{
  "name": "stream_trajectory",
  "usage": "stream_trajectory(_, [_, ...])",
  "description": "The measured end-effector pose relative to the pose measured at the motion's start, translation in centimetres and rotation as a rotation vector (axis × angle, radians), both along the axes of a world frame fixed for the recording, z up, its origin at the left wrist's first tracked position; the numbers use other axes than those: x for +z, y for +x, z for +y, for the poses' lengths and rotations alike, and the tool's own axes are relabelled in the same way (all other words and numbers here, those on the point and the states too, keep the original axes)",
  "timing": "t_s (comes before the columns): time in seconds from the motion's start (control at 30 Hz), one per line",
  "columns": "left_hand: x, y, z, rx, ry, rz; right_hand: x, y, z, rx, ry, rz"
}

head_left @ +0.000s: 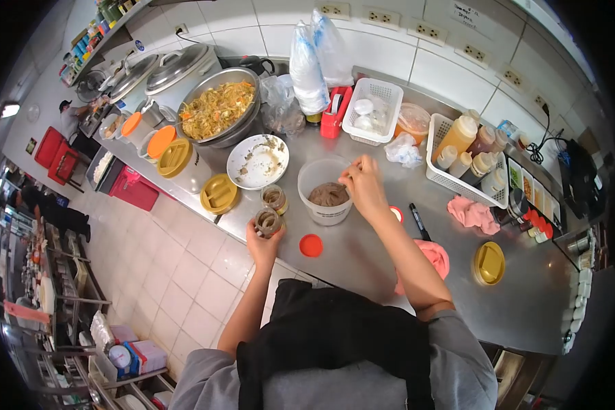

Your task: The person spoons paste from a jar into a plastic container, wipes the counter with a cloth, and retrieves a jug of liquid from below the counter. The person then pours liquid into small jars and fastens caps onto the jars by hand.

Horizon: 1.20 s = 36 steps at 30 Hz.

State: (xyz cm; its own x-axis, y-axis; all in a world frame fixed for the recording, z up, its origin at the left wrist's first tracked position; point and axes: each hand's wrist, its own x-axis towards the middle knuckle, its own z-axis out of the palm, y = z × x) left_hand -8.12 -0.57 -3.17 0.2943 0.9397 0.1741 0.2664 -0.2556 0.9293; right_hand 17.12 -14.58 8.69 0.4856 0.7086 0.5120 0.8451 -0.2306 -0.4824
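My left hand is wrapped round a small glass jar with brown stuff inside, at the counter's front edge. A second small jar stands just behind it. To the right is a translucent tub holding a brown paste. Over the tub's right rim, my right hand is closed in a pinch; what it holds, if anything, is hidden. A red lid lies on the counter in front of the tub.
Behind stand a white bowl, a pot of noodles and a white basket. At right are a bottle basket, a black marker, pink cloths and a yellow lid. People stand far left.
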Motion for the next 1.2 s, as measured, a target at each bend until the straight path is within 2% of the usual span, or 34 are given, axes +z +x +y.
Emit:
stream_trajectory(0.03, [-0.6,0.6,0.3,-0.015,0.035,-0.024,0.4,0.1,-0.2,-0.055,-0.039,-0.042])
stream_trajectory(0.07, [-1.2,1.1,0.7,-0.032,0.069,-0.047,0.9,0.0,-0.4,-0.058,0.017,-0.023])
stream_trajectory(0.1, [-0.9,1.2,0.8,-0.079,-0.020,-0.025,1.3,-0.1,-0.8,-0.065,0.071,-0.004])
stream_trajectory(0.13, [-1.0,1.1,0.8,-0.074,0.041,0.035,1.8,-0.1,-1.4,-0.078,0.124,0.011])
stream_trajectory(0.23, [-0.2,0.1,-0.3,-0.104,0.170,0.153,3.4,0.0,-3.5,0.187,0.447,1.030])
stream_trajectory(0.33, [2.5,-1.5,-3.6,-0.031,0.384,0.139,4.7,-0.2,-6.8,0.527,0.679,1.540])
stream_trajectory(0.37, [2.6,-2.4,-4.3,-0.034,0.378,0.117,4.9,-0.6,-7.6,0.567,0.728,1.608])
stream_trajectory(0.47, [2.7,-4.3,-6.0,-0.126,0.412,0.090,4.0,-1.6,-10.1,0.418,0.686,1.512])
stream_trajectory(0.57, [3.8,-5.4,-7.5,-0.326,0.530,0.160,-1.4,-0.2,-14.6,-0.125,0.285,1.057])
stream_trajectory(0.67, [4.6,-6.0,-7.9,-0.633,0.593,0.127,-2.5,-4.2,-20.9,-0.737,-0.196,0.292])
stream_trajectory(0.73, [5.3,-6.0,-9.0,-0.756,0.616,0.092,-5.5,-7.9,-22.7,-0.972,-0.266,-0.033])
stream_trajectory(0.8, [5.5,-6.0,-10.3,-0.875,0.609,0.076,-10.3,-9.8,-23.8,-1.039,-0.214,-0.138])
stream_trajectory(0.87, [5.5,-5.4,-11.8,-1.000,0.570,0.075,-15.4,-10.9,-24.4,-0.965,-0.022,-0.033])
stream_trajectory(1.0, [5.6,-1.2,-15.8,-1.235,0.520,0.113,-15.8,-11.2,-24.6,-0.881,0.029,0.152])
stream_trajectory(1.03, [6.1,-1.7,-16.9,-1.310,0.528,0.114,-15.4,-14.2,-24.8,-0.903,0.004,0.214])
stream_trajectory(1.07, [5.4,0.9,-17.9,-1.365,0.574,0.056,-14.9,-13.7,-24.7,-0.921,0.007,0.215])
stream_trajectory(1.2, [2.9,9.8,-21.8,-1.382,0.726,0.035,-14.4,-12.5,-24.8,-0.848,-0.024,0.280])
